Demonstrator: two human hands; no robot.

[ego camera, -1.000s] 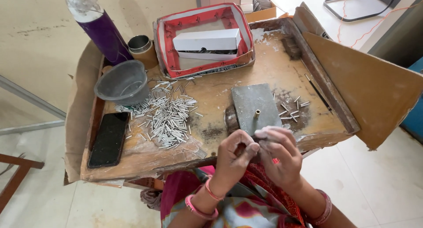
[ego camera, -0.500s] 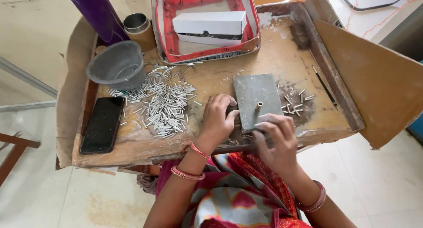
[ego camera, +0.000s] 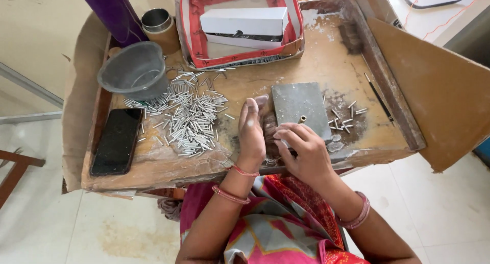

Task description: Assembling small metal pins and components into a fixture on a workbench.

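Here's the desk (ego camera: 326, 49), a worn wooden top, scuffed and dusty, with raised rims at the back and right edges and cardboard flaps folded up at the left and right sides. At the back edge sits a red-lined tray (ego camera: 193, 34) holding a long white box (ego camera: 244, 20), flat and rectangular. Back left corner: a purple cylinder (ego camera: 113, 11), a small metal-rimmed tin (ego camera: 157, 21) just beside it, and in front of them a round grey plastic bowl (ego camera: 133, 70), matte. A black phone (ego camera: 117, 140) lies flat along the left edge, glossy, screen dark.

Centre-left of the desk, a loose heap of pins (ego camera: 190, 118), thin, silvery and straight, is scattered from the bowl toward the front edge. Right of centre lies a grey slab (ego camera: 298, 106), square-cornered and dull, with a tiny brass tube (ego camera: 302, 119) standing on it near its front edge. A few more pins (ego camera: 344, 122) rest on a dark stained patch just right of the slab. Bare wood lies open between slab and tray.

Left hand (ego camera: 252, 128) stands on edge between heap and slab, fingers straight, palm turned right, holding nothing I can see. Right hand (ego camera: 301, 149) is at the slab's front edge, fingers curled narrow, tips together; what they pinch I cannot tell.
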